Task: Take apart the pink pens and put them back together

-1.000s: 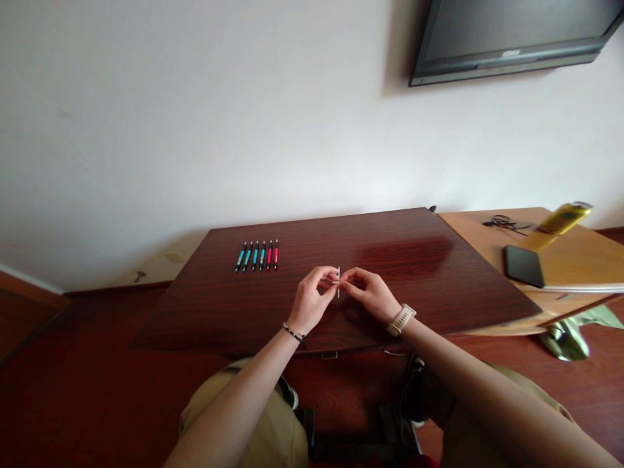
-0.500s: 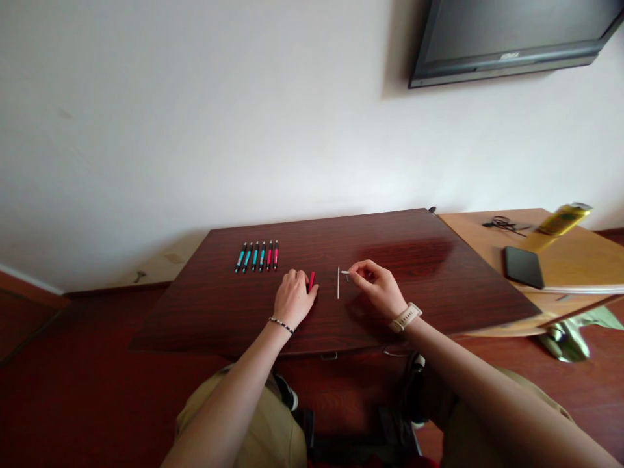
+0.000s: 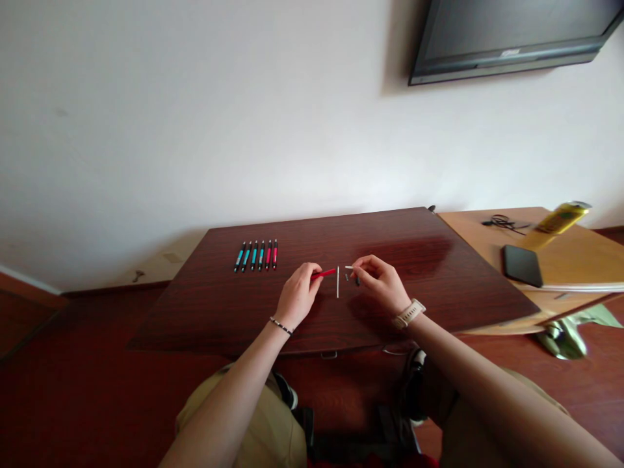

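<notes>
My left hand pinches a red pen barrel and holds it pointing right, just above the dark wooden table. My right hand holds a small white pen part at its fingertips, close to the barrel's end. A thin white refill lies on the table between the two hands. Tiny dark pieces lie under my right fingers. A row of several teal and red pens lies at the back left of the table.
A lighter wooden desk adjoins the table on the right, carrying a black phone, a yellow bottle and a dark cable. A wall-mounted screen hangs at upper right. A green cloth lies on the floor.
The hands came apart from the middle and the white refill was laid on the table. My left hand then picked up the red barrel and lifted it toward the right hand.
</notes>
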Demonstrator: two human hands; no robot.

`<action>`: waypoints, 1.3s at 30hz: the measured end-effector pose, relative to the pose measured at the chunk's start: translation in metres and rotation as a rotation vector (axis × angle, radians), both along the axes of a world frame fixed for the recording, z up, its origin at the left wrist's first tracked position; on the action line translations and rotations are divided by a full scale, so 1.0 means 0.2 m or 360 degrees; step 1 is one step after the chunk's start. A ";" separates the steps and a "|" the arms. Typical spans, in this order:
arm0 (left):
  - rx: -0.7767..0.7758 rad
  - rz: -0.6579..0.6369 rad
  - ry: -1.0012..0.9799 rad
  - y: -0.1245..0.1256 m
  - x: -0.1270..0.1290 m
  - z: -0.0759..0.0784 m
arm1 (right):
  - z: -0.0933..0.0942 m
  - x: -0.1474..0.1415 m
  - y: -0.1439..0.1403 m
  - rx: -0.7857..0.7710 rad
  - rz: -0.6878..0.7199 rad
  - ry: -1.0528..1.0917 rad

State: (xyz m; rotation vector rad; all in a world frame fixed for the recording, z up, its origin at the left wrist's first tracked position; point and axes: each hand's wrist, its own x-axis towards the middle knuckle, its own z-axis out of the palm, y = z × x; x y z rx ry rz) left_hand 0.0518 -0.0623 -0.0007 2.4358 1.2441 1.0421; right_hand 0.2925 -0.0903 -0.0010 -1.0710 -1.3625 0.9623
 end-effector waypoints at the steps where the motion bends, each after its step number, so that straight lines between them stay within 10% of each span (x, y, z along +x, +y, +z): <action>1: 0.0009 -0.0020 -0.0021 -0.01 0.01 0.01 | 0.00 0.00 0.00 0.0009 -0.0009 -0.0038; 22: -0.0189 -0.0157 -0.0189 -0.10 0.04 0.03 | 0.03 -0.07 -0.08 0.0180 -0.0058 -0.0496; 29: -0.0606 -0.0233 -0.0748 -0.11 0.05 0.01 | 0.05 -0.08 -0.13 0.0204 0.0050 -0.0461; 39: -0.1012 -0.0196 -0.1392 -0.08 0.01 0.02 | -0.10 -0.13 -0.11 0.0438 0.0090 -0.1406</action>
